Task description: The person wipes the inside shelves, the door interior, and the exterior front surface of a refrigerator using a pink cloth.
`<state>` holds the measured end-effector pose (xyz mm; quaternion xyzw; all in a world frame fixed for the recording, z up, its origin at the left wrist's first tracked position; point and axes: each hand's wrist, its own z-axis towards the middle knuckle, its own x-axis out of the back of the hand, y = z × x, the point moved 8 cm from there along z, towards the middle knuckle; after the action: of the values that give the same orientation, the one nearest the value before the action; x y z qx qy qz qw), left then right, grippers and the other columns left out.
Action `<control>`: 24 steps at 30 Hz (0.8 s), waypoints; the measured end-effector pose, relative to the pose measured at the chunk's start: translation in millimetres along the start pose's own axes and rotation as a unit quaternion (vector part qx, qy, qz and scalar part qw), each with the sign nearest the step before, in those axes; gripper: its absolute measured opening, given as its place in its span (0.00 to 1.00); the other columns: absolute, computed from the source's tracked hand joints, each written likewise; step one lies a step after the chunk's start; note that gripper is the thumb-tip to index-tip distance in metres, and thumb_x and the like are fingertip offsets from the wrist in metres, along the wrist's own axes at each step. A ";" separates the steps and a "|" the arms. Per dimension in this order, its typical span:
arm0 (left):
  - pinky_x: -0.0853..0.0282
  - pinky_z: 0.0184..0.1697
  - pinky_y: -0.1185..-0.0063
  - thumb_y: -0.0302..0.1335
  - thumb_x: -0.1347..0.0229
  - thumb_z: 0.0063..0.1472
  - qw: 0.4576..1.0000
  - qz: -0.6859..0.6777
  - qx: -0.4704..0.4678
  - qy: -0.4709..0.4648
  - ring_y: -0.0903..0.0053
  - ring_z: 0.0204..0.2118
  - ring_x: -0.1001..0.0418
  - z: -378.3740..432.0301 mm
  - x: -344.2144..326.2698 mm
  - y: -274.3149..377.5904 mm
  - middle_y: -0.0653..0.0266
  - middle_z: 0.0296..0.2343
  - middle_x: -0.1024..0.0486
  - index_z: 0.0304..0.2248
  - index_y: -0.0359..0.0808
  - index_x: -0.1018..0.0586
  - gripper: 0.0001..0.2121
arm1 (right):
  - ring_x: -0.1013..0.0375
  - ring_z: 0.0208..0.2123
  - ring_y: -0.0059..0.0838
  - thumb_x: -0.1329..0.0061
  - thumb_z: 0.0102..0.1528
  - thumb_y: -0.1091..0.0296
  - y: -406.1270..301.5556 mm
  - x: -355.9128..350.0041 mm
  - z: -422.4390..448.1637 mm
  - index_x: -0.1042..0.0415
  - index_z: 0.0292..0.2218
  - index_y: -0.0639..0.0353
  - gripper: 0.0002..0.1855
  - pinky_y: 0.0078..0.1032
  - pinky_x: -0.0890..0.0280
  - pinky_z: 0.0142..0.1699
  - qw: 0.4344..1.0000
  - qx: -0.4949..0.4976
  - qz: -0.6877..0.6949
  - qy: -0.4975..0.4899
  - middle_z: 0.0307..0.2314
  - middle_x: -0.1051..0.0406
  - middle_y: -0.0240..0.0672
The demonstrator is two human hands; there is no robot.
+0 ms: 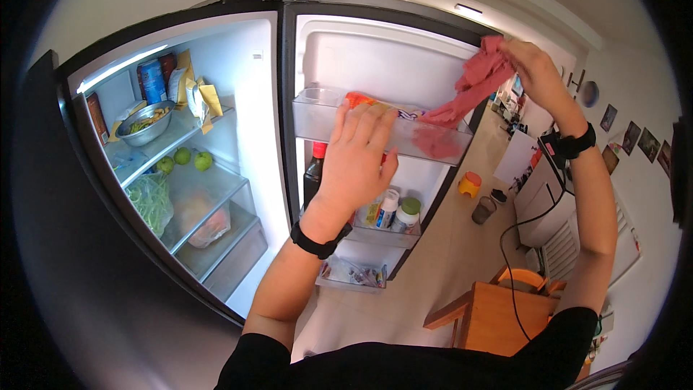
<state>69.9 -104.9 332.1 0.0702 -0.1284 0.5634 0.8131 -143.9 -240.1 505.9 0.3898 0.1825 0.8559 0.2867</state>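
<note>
My right hand (pixel 533 73) holds a pinkish-red cloth (pixel 484 78) against the top outer corner of the opened refrigerator door (pixel 379 49). The cloth hangs down into the upper clear door bin (pixel 319 114), and its lower end shows through the plastic. In front of that bin is my left hand (pixel 360 151), back towards me, with fingers extended up over the rim and thumb apart. Its fingertips overlap an orange and white package (pixel 373 100) in the bin; whether they touch it is unclear. Both wrists wear black bands.
Inside the lit refrigerator are a metal bowl of food (pixel 145 124), green fruits (pixel 203 161), and bagged vegetables (pixel 149 200). Bottles (pixel 406 215) stand in the middle door bin. Beyond the door are a yellow and orange stool (pixel 469 184), a wooden table (pixel 501 317) and a black cable (pixel 509 265).
</note>
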 end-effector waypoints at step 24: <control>0.49 0.64 0.58 0.26 0.42 0.54 0.998 0.052 0.041 0.010 0.54 0.54 0.33 -3.3 -11.8 9.7 0.52 0.48 0.30 0.52 0.34 0.28 0.24 | 0.39 0.61 0.45 0.64 0.62 0.79 -131.7 -131.9 -126.6 0.43 0.60 0.72 0.26 0.34 0.47 0.65 0.793 -0.241 0.413 0.377 0.60 0.41 0.52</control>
<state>57.4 -111.2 325.2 0.0913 -0.1003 0.6107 0.7802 -125.5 -233.6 281.4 -0.0070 -0.1143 0.9883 -0.1005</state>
